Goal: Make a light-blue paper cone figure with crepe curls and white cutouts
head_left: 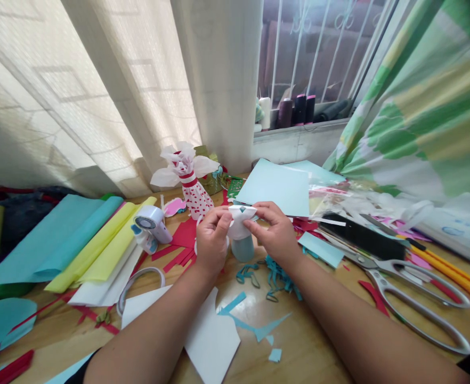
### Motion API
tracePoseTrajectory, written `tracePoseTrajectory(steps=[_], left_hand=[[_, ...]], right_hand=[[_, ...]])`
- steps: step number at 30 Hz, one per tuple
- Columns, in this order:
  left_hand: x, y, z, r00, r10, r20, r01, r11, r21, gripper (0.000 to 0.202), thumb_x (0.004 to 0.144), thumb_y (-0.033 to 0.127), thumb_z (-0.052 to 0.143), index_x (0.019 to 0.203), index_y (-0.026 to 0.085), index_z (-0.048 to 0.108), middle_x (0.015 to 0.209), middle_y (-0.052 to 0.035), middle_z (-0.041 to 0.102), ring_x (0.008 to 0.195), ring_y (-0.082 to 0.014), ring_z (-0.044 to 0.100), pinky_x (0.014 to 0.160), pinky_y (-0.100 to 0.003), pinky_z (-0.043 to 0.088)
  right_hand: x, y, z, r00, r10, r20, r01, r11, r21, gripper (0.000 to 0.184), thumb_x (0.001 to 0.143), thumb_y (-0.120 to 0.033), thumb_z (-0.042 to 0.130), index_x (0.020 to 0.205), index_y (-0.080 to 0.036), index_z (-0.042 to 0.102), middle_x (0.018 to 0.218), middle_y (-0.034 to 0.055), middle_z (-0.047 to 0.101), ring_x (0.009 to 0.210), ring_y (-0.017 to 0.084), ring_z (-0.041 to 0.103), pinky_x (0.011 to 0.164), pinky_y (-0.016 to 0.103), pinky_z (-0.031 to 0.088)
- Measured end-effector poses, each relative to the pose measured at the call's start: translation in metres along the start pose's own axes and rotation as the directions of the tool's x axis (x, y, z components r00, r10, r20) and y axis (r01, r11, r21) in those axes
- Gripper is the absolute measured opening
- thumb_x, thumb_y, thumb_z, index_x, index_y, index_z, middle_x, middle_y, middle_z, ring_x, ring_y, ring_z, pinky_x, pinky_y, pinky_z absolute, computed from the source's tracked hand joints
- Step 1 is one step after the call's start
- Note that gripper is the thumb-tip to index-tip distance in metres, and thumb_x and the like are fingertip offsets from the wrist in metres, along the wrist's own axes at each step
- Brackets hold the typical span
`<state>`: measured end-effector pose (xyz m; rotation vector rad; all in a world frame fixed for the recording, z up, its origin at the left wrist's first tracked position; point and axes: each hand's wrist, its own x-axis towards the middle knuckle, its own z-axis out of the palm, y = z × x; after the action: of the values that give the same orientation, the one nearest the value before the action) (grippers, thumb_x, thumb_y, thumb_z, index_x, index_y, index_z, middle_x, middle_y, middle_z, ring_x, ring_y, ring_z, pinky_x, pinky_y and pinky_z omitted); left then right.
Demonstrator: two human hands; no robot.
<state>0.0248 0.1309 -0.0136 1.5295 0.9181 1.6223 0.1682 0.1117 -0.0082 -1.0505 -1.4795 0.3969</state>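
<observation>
In the head view, the left hand (pixel 213 240) and right hand (pixel 273 229) meet above the wooden table (pixel 310 360), both clenched in a close fingertip pinch on a white paper wrap (pixel 242 216). A small teal paper piece (pixel 242 211) shows on its upper part. The wrap sits between the two hands, over a small pale teal bottle (pixel 243 249), whose lower part shows below the fingers. A light, even pinch from both sides suits paper this thin, since it holds the shape without crushing the folds.

Just left and farther off stands a red-dotted white paper figure (pixel 191 184), with a white tape dispenser (pixel 151 224) nearer the left hand. Red paper scraps (pixel 181 250) lie beside the left hand, and teal paper strips (pixel 277 277) lie near, below the hands. To the far right lie large silver scissors (pixel 414 290), and a pale blue card (pixel 273 188) stands beyond the right hand. Sheets of teal paper (pixel 39 242) and yellow paper (pixel 99 250) lie at the left.
</observation>
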Motion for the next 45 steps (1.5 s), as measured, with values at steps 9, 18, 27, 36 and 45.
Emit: tracePoseTrajectory(steps=[9,18,27,36,45], left_hand=[[0.003,0.01,-0.004,0.992,0.097,0.077,-0.107,0.986,0.128,0.02,0.084,0.029,0.054,0.079,0.018,0.07,0.097,-0.0063,0.069,0.094,-0.0204,0.062,0.088,-0.032,0.043],[0.003,0.009,-0.004,0.991,0.12,0.06,-0.128,0.981,0.144,0.021,0.087,0.024,0.049,0.088,0.017,0.069,0.092,-0.0048,0.068,0.09,-0.0179,0.061,0.087,-0.03,0.043],[0.004,0.011,-0.005,0.984,0.138,0.112,-0.147,0.986,0.077,0.016,0.084,0.026,0.056,0.081,0.017,0.069,0.103,-0.0072,0.063,0.102,-0.021,0.057,0.094,-0.034,0.04],[0.006,0.009,0.0,0.993,0.09,0.077,-0.086,0.995,-0.049,0.007,0.075,0.025,0.066,0.074,0.018,0.065,0.103,-0.0064,0.061,0.1,-0.0207,0.058,0.088,-0.035,0.046],[0.006,0.01,0.003,0.998,-0.04,0.053,0.05,0.98,-0.195,0.012,0.078,0.026,0.063,0.071,0.016,0.063,0.098,-0.0072,0.065,0.091,-0.0193,0.061,0.079,-0.032,0.048]], right_hand=[[0.001,-0.003,-0.004,0.999,-0.011,0.038,0.01,1.0,0.012,0.015,0.075,-0.022,0.065,0.09,-0.022,0.071,0.098,0.0047,0.063,0.095,0.02,0.06,0.091,0.034,0.045],[0.002,-0.003,-0.005,0.998,-0.041,0.056,0.038,0.998,0.04,0.02,0.075,-0.026,0.067,0.093,-0.02,0.071,0.1,0.007,0.066,0.096,0.022,0.061,0.09,0.036,0.046],[0.002,-0.007,-0.009,0.992,-0.072,0.106,0.065,0.996,0.067,0.024,0.075,-0.028,0.068,0.098,-0.021,0.068,0.106,0.0069,0.063,0.101,0.022,0.059,0.093,0.037,0.045],[0.005,-0.008,-0.008,0.991,-0.054,0.124,0.047,0.997,0.056,0.026,0.075,-0.023,0.067,0.1,-0.021,0.068,0.106,0.0071,0.062,0.103,0.023,0.058,0.094,0.037,0.044],[0.002,-0.003,-0.004,0.992,-0.028,0.125,0.022,0.999,0.043,0.024,0.075,-0.025,0.066,0.099,-0.021,0.068,0.103,0.0072,0.063,0.099,0.022,0.059,0.091,0.037,0.046]])
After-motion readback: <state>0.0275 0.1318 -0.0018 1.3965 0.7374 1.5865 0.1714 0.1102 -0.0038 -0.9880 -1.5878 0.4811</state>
